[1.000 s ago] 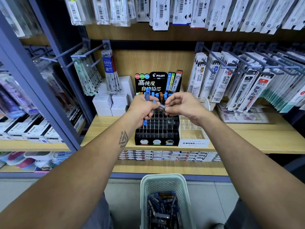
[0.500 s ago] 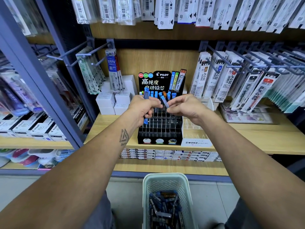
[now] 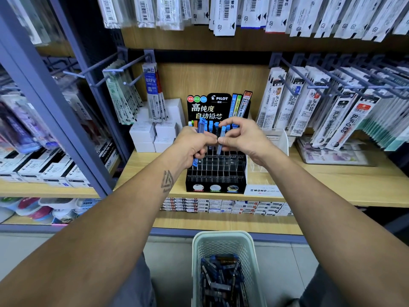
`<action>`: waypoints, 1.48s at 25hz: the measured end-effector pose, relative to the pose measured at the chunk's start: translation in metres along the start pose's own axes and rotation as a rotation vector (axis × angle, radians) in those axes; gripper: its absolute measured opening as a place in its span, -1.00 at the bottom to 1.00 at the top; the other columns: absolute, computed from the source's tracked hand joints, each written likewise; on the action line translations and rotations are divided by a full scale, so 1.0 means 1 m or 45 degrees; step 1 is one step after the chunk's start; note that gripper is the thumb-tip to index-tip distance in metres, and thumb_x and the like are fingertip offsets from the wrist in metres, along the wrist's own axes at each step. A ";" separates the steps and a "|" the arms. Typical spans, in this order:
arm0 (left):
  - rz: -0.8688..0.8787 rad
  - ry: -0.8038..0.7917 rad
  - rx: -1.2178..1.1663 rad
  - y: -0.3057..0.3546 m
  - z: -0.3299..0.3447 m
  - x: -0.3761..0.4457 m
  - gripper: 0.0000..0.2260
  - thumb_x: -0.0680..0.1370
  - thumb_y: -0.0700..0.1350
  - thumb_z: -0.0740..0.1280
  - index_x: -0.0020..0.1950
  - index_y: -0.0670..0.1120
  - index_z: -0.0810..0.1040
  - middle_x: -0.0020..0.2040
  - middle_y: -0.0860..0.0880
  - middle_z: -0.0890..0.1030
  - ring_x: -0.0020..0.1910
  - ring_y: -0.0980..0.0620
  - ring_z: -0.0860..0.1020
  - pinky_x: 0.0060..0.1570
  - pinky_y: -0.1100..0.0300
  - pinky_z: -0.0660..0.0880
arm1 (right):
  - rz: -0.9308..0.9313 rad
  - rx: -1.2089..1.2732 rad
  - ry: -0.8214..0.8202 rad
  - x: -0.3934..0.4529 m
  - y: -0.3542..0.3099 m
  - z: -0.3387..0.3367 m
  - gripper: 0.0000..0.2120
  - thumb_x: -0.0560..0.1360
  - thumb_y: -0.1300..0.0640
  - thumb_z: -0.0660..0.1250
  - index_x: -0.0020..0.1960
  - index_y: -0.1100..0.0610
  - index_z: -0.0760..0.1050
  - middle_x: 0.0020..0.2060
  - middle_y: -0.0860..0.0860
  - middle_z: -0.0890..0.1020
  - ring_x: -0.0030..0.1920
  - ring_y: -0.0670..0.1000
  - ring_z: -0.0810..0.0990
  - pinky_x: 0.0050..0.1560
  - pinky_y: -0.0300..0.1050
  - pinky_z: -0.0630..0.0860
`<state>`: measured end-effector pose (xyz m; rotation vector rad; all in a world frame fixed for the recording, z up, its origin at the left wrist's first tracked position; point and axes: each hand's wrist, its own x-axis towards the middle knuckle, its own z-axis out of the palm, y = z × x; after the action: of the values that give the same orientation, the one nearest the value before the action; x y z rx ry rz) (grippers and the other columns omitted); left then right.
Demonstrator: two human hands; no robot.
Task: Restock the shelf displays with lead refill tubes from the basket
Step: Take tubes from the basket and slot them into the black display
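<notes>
A black Pilot display rack [image 3: 215, 173] with clear slots stands on the wooden shelf, its back rows holding several blue-capped lead tubes. My left hand [image 3: 194, 144] grips a bundle of blue lead refill tubes [image 3: 201, 126], which stick out above and below the fist. My right hand [image 3: 243, 136] pinches a single blue-capped lead tube [image 3: 222, 138] upright over the rack's back rows. Both hands nearly touch above the rack. A pale green basket [image 3: 223, 240] with several more tubes sits below at bottom centre.
White boxes [image 3: 152, 135] stand left of the rack, and a clear Mono holder [image 3: 265, 173] stands to its right. Hanging refill packets [image 3: 309, 105] on pegs crowd the right and the top. A blue-grey upright post [image 3: 51, 103] divides off the left shelving.
My right hand has turned its single tube from lying sideways to upright and lifted it slightly. My left hand keeps its bundle in nearly the same place.
</notes>
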<state>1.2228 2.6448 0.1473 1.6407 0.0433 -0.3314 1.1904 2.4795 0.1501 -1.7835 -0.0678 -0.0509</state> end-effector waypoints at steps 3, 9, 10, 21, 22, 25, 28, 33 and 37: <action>-0.046 -0.063 0.033 -0.001 0.000 -0.003 -0.76 0.45 -0.36 0.47 0.09 -0.34 0.59 -0.22 -0.26 0.63 -0.61 0.14 0.28 -0.62 0.35 0.17 | -0.038 -0.011 0.085 0.003 0.003 0.000 -0.68 0.48 0.43 0.44 0.20 0.26 0.55 -0.31 0.11 0.64 -0.27 0.05 0.67 -0.09 -0.07 0.68; -0.048 -0.091 0.160 -0.005 0.001 -0.006 -0.81 0.37 -0.40 0.53 -0.14 -0.20 0.61 -0.01 -0.33 0.69 -0.60 0.14 0.30 -0.63 0.33 0.22 | -0.011 0.076 0.094 0.004 0.007 -0.005 -0.73 0.51 0.42 0.40 0.16 0.19 0.63 -0.25 0.11 0.71 -0.18 0.07 0.70 -0.05 -0.03 0.68; -0.045 -0.100 0.157 -0.005 0.001 -0.006 -0.82 0.38 -0.40 0.53 -0.16 -0.18 0.62 -0.03 -0.32 0.69 -0.60 0.14 0.30 -0.63 0.34 0.21 | 0.006 0.112 0.081 0.004 0.006 -0.007 -0.74 0.53 0.42 0.38 0.17 0.20 0.62 -0.20 0.14 0.73 -0.15 0.08 0.70 -0.04 -0.03 0.68; -0.137 -0.515 -0.129 -0.003 0.004 -0.010 -0.82 0.60 -0.44 0.22 0.00 -0.24 0.57 -0.10 -0.27 0.70 -0.60 0.21 0.24 -0.64 0.38 0.12 | 0.070 0.455 -0.023 -0.001 0.003 -0.017 -0.82 0.49 0.44 0.40 0.07 0.31 0.62 -0.28 0.13 0.67 -0.33 -0.01 0.58 -0.35 -0.23 0.51; -0.138 -0.517 -0.140 -0.002 0.004 -0.011 -0.82 0.60 -0.44 0.21 0.00 -0.24 0.56 -0.12 -0.26 0.70 -0.60 0.21 0.24 -0.64 0.38 0.12 | 0.082 0.449 0.007 0.000 0.002 -0.016 -0.84 0.48 0.45 0.40 0.01 0.29 0.62 -0.33 0.11 0.64 -0.36 -0.01 0.57 -0.36 -0.23 0.53; -0.137 -0.531 -0.154 0.000 0.004 -0.012 -0.86 0.60 -0.41 0.23 -0.05 -0.25 0.55 -0.02 -0.33 0.69 -0.62 0.19 0.23 -0.66 0.37 0.13 | 0.115 0.387 0.095 0.001 0.002 -0.014 -0.86 0.47 0.46 0.41 -0.06 0.27 0.60 -0.37 0.10 0.63 -0.40 -0.01 0.58 -0.36 -0.22 0.58; -0.093 -0.499 -0.103 -0.002 0.005 -0.012 -0.89 0.57 -0.40 0.30 -0.08 -0.23 0.54 0.01 -0.34 0.68 -0.62 0.18 0.24 -0.65 0.36 0.14 | 0.112 0.319 0.132 0.001 0.001 -0.015 -0.86 0.46 0.45 0.42 -0.03 0.29 0.59 -0.38 0.09 0.64 -0.38 0.00 0.60 -0.34 -0.20 0.60; -0.023 -0.394 0.017 -0.007 0.004 -0.005 -0.88 0.55 -0.42 0.33 0.07 -0.31 0.53 -0.04 -0.30 0.70 -0.62 0.16 0.26 -0.64 0.36 0.17 | 0.056 0.202 0.083 -0.001 -0.002 -0.014 -0.87 0.48 0.36 0.47 0.03 0.30 0.63 -0.33 0.09 0.68 -0.36 0.00 0.62 -0.32 -0.20 0.59; 0.003 -0.187 -0.009 -0.002 0.000 0.002 -0.92 0.56 -0.34 0.38 0.04 -0.25 0.58 -0.26 -0.17 0.64 -0.62 0.16 0.26 -0.63 0.36 0.16 | -0.119 0.016 0.215 0.003 -0.007 -0.012 -0.91 0.50 0.36 0.45 -0.05 0.21 0.64 -0.28 0.12 0.68 -0.30 0.04 0.66 -0.22 -0.14 0.63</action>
<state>1.2240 2.6442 0.1445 1.6052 -0.0683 -0.4486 1.1929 2.4688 0.1595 -1.7563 -0.0297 -0.2678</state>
